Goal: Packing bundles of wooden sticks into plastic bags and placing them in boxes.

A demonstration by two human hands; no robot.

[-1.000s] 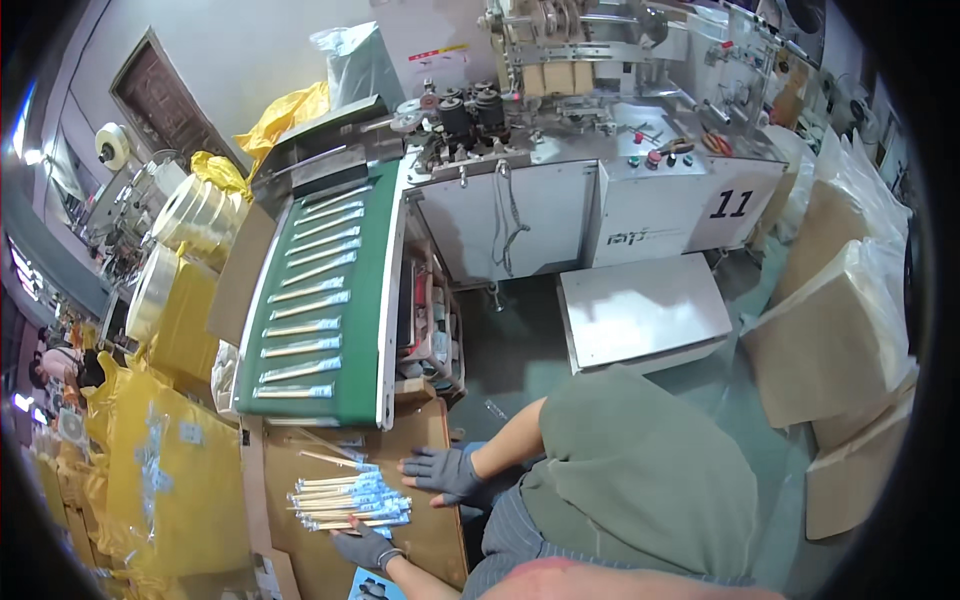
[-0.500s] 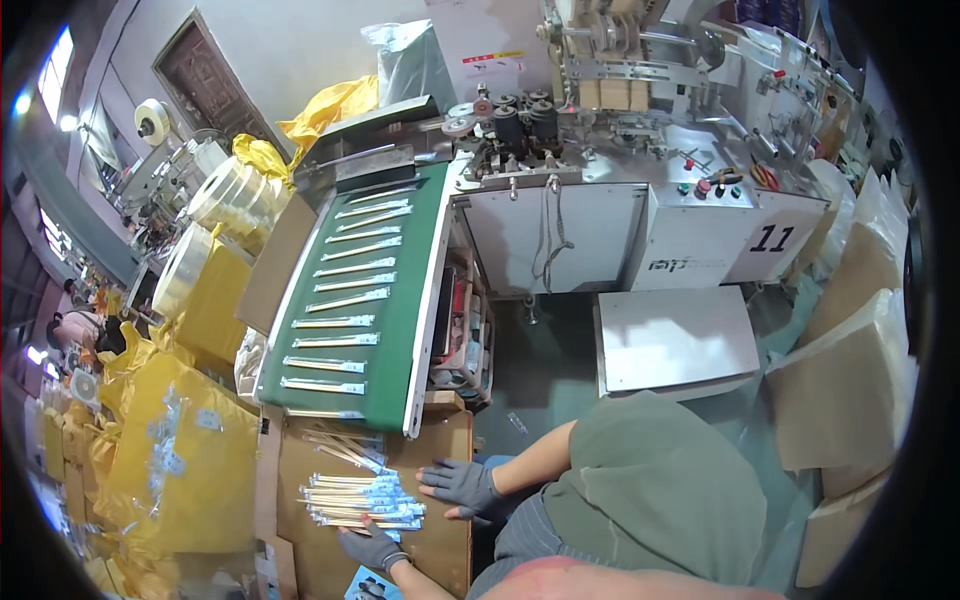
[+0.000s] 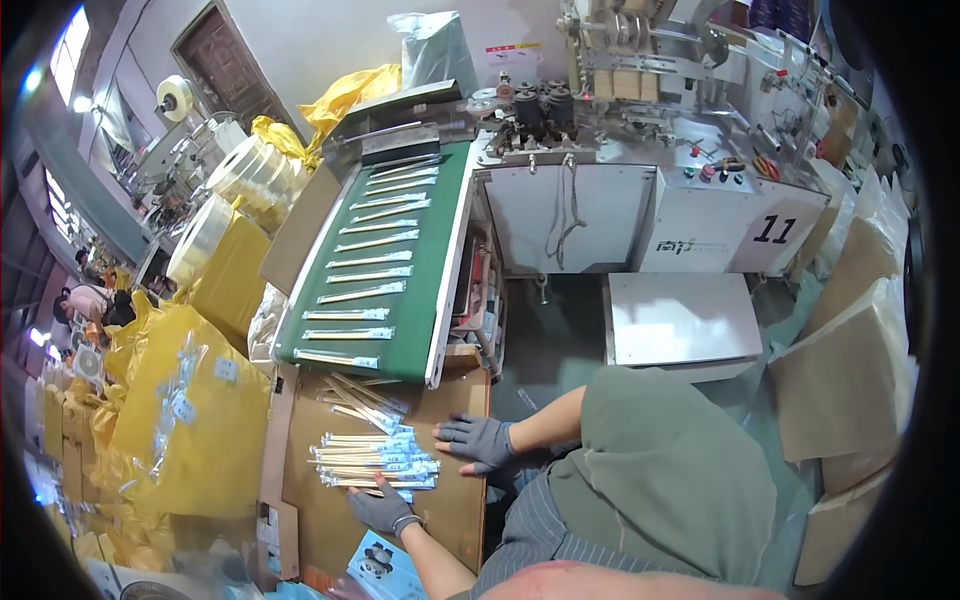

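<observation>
Touching blue-printed wrapped sticks [image 3: 370,460], left hand [image 3: 378,510] lies near right hand [image 3: 478,442], fingers [image 3: 456,428] apart.

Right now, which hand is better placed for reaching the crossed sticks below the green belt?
Probably the right hand: it rests open beside the bundle, nearer the crossed sticks. The left hand is at the bundle's lower edge, so the bundle lies between.

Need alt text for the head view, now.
Left hand touches a pile of wrapped sticks on a brown table; right hand lies beside it, both in gray gloves. A green conveyor carries more sticks, beside a white machine.
</observation>
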